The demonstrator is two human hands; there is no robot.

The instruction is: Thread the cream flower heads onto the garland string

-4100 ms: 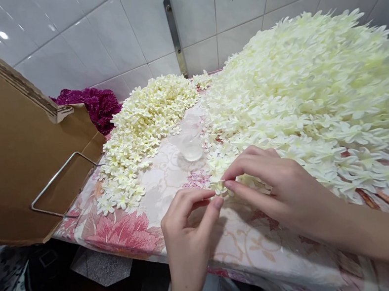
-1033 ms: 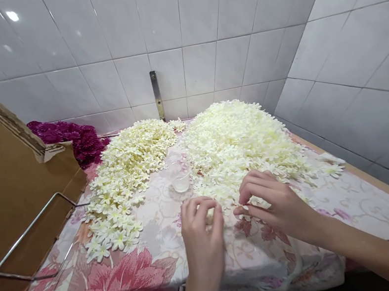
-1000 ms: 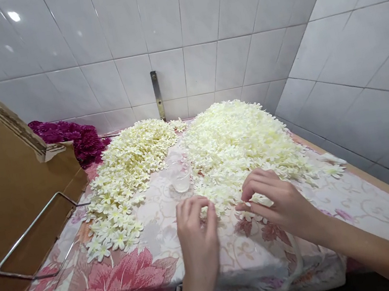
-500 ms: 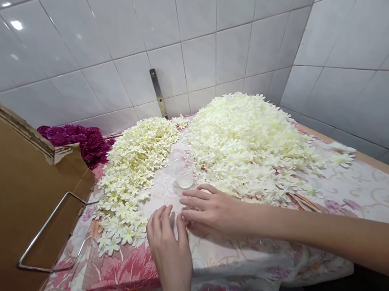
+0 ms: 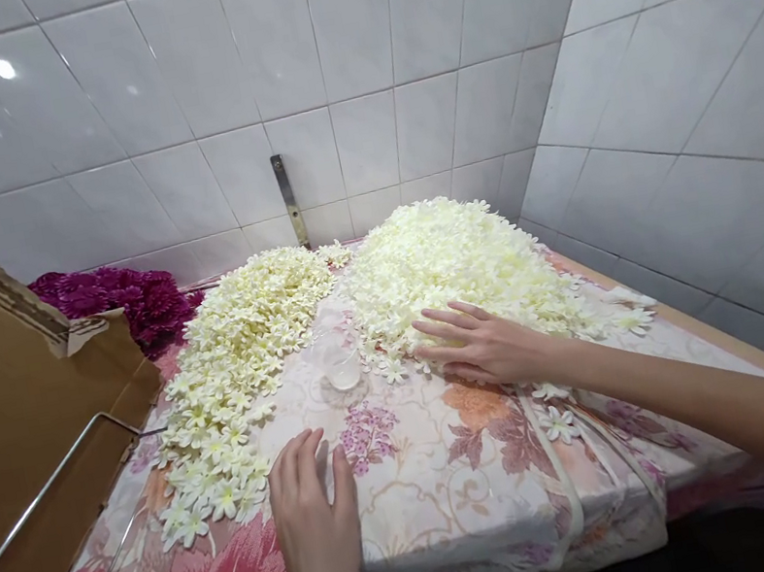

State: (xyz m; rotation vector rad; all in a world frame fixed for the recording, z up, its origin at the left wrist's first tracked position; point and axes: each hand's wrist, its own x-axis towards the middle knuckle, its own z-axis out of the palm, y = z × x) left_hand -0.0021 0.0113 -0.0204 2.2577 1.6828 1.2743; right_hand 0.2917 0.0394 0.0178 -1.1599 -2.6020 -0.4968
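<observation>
My right hand (image 5: 485, 344) lies with fingers spread at the front of the larger heap of white flowers (image 5: 450, 249), palm down against its near edge. Nothing shows gripped in it, though its underside is hidden. My left hand (image 5: 316, 510) rests on the flowered tablecloth (image 5: 423, 515), fingers slightly curled and thumb apart, with nothing visible in it. Just left of it is the smaller heap of cream flowers (image 5: 248, 324). A small clear plastic cup (image 5: 342, 369) stands between the two heaps.
At the left stands a cardboard box (image 5: 6, 461) with a bent metal wire frame (image 5: 43, 504) in front. Purple flowers (image 5: 125, 297) lie behind it. White cords (image 5: 560, 481) hang over the table's front edge. Tiled walls close off the back and right, with a metal bracket (image 5: 288, 199) behind.
My right hand has moved right and away from my left hand, to the larger heap. White flowers at that heap's front edge have been pushed back, baring more cloth. The view has shifted right.
</observation>
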